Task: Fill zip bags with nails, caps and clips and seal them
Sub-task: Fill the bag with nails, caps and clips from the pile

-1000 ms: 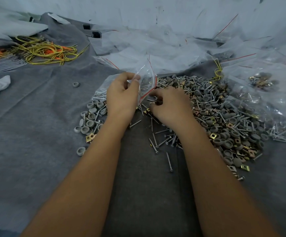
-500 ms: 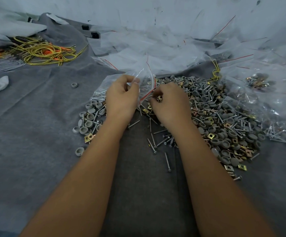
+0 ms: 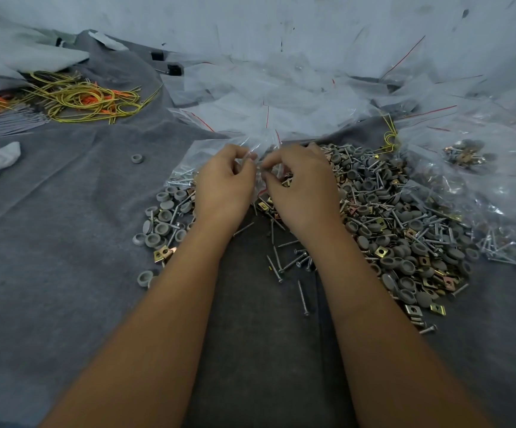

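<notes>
Between the two sets of fingertips, a clear zip bag with a red seal line is pinched at its top edge. The left hand curls thumb and forefinger onto the plastic; half a second ago it held the bag raised and open, and now the bag sits lower and crumpled. The right hand, which was earlier down among the loose parts with a clip at its fingertips, has come up level with the left and pinches the same edge just beside it; whether it still holds a clip cannot be told. Right of the right fingers spreads the heap of grey caps, brass clips and nails on the grey felt. Beyond the fingers lie empty bags; far left, yellow wires.
</notes>
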`<action>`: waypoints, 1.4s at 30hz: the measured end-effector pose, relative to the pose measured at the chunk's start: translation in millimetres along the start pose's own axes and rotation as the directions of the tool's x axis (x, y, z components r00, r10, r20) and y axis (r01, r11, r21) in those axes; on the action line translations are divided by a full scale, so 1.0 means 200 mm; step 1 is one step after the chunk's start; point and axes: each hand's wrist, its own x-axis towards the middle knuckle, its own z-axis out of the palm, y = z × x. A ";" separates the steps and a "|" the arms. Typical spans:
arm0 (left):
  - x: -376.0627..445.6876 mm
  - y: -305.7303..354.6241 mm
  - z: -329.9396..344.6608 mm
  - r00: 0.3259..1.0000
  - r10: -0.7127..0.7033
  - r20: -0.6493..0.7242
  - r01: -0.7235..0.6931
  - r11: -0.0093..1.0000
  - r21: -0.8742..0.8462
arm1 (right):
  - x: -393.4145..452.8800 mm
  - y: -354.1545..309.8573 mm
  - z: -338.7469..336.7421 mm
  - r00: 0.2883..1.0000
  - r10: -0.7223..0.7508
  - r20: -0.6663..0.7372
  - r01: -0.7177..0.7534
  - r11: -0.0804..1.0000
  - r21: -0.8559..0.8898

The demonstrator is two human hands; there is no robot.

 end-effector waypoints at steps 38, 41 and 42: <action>0.02 -0.02 0.01 0.999 -0.019 -0.044 0.017 0.999 -0.049 | 0.01 0.00 0.01 0.981 0.093 -0.172 -0.070 0.988 0.139; 0.01 -0.02 0.00 0.999 -0.009 -0.042 0.005 0.997 -0.078 | -0.01 0.02 0.04 0.998 0.057 -0.009 -0.057 0.998 -0.008; 0.01 -0.01 0.00 0.999 -0.012 -0.039 0.009 0.996 -0.087 | -0.02 0.03 0.05 0.997 0.069 0.038 -0.067 0.997 -0.047</action>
